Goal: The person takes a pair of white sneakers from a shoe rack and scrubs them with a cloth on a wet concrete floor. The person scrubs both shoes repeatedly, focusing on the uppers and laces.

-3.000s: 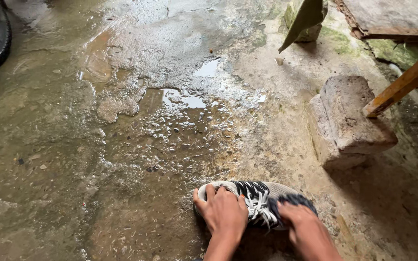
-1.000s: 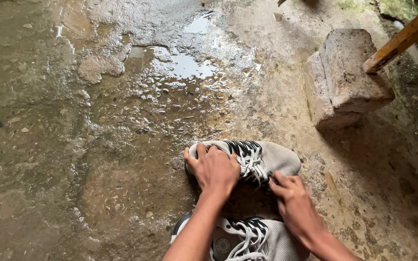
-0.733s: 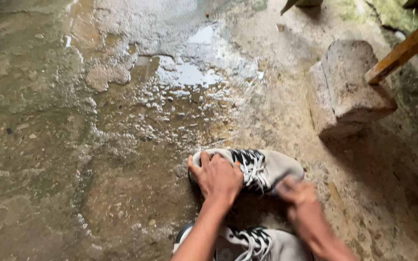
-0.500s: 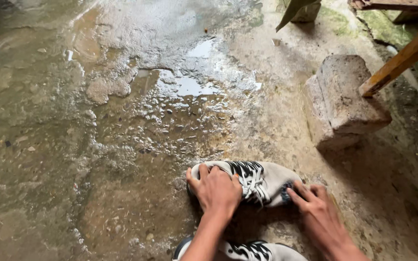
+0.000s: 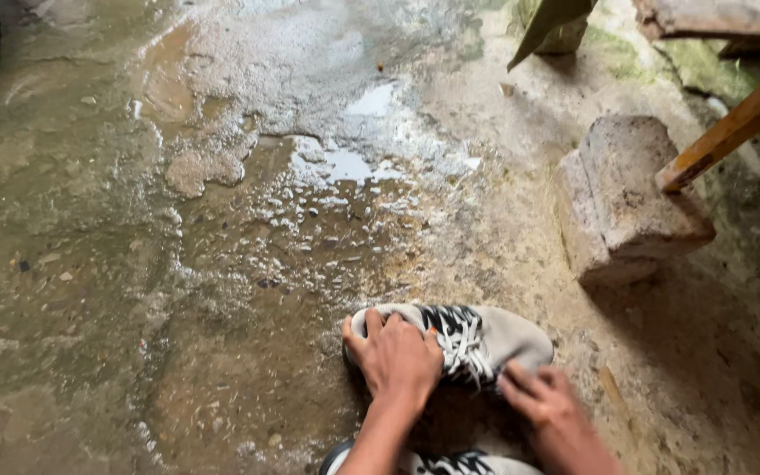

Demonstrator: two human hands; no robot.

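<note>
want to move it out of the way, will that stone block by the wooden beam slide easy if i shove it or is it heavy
Probably heavy: the stone block looks thick, solid and rough-hewn. It would likely drag rather than slide, since it sits on gritty, uneven ground. It seems unlikely to roll or tip, being squat with flat faces, but the wooden beam appears to rest on it, so shoving may shift that too.
</note>
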